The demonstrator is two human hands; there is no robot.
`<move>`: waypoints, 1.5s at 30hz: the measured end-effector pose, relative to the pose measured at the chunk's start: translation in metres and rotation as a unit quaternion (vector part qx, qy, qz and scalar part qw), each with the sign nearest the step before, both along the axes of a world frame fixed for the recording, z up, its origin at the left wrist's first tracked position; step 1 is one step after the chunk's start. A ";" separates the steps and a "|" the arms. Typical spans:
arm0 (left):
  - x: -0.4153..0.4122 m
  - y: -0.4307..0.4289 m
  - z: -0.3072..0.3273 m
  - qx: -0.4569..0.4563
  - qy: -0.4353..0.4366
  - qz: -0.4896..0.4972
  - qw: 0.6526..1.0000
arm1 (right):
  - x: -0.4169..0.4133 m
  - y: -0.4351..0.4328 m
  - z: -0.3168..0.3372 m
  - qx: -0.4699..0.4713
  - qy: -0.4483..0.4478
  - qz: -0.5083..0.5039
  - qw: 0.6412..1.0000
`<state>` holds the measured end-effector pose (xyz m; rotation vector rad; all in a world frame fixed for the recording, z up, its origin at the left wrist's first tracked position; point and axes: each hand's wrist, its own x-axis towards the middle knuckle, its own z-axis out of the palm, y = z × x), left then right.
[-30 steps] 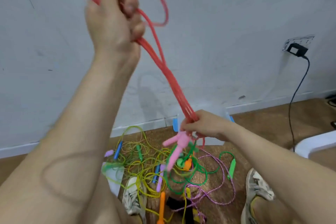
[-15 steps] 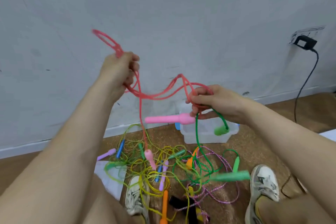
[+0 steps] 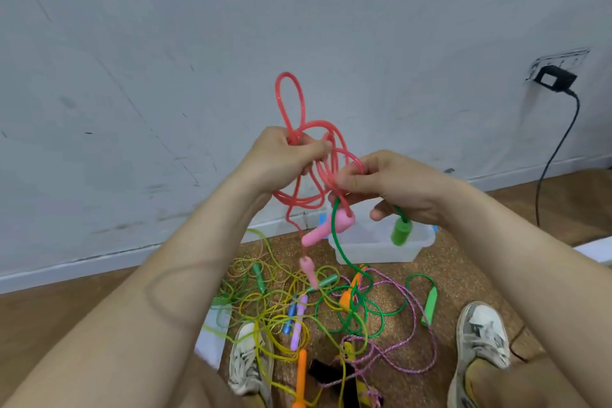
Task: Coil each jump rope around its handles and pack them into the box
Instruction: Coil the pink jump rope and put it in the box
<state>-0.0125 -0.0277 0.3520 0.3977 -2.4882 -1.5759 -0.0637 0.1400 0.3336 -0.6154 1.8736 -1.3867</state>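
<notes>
Both hands hold a red jump rope (image 3: 291, 103) up in front of the wall. My left hand (image 3: 281, 156) grips a bunch of its loops, one loop sticking up above the fist. My right hand (image 3: 390, 182) pinches the strands just above one pink handle (image 3: 326, 230). The other pink handle (image 3: 308, 272) dangles lower on a single strand. A green rope (image 3: 337, 242) also runs through my right hand, its green handle (image 3: 401, 232) hanging below the palm. The clear plastic box (image 3: 374, 252) stands on the floor behind the hands.
A tangle of yellow, green and purple ropes (image 3: 298, 305) with coloured handles covers the cork floor between my two shoes (image 3: 480, 344). A black cable (image 3: 556, 149) hangs from a wall socket at the right. A white sheet (image 3: 212, 334) lies by my left shoe.
My left hand has come down and right, close to my right hand, bunching the red rope into slack loops. The pink handle under my right hand now hangs tilted downward.
</notes>
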 end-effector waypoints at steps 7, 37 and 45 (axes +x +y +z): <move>-0.001 -0.021 -0.003 -0.074 0.005 0.116 0.991 | -0.015 0.024 0.020 0.180 0.245 0.019 0.952; 0.030 0.035 -0.010 -0.240 -0.060 -0.243 0.938 | 0.004 -0.032 -0.040 -0.048 -0.069 -0.322 0.943; 0.014 0.002 -0.008 -0.159 -0.063 -0.024 0.985 | 0.005 -0.023 -0.012 0.034 0.129 -0.219 0.966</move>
